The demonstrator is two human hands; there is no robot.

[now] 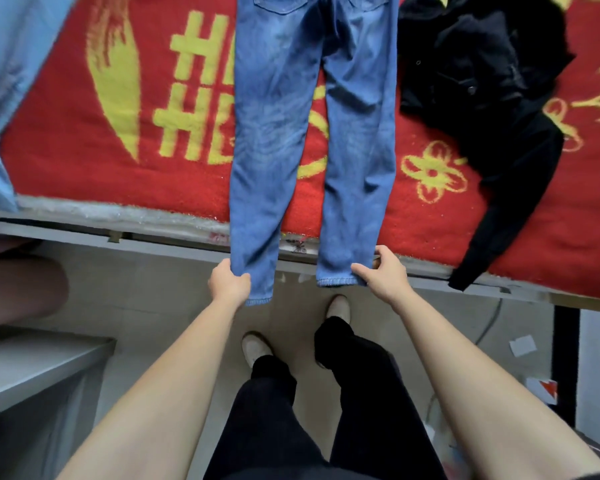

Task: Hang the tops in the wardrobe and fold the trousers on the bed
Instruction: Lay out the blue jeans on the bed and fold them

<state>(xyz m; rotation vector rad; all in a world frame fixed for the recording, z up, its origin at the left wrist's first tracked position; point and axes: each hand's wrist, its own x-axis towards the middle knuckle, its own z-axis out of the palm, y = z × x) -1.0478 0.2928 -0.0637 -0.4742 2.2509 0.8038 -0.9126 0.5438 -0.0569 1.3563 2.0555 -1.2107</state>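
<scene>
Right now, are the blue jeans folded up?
No, the jeans lie spread flat, the left hand and right hand each gripping one leg.

A pale tiled floor (160, 292) runs under the grey-framed bed (84, 233), a grey cabinet (32, 368) at lower left.

Bed (66, 133): jeans (274, 116), black top (482, 81), perhaps blue shirt (4, 64).

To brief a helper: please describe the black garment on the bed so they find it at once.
A red blanket with yellow patterns covers the bed. Right of the blue jeans on it lies the black garment. It alone is black and crumpled; the jeans lie flat.
</scene>
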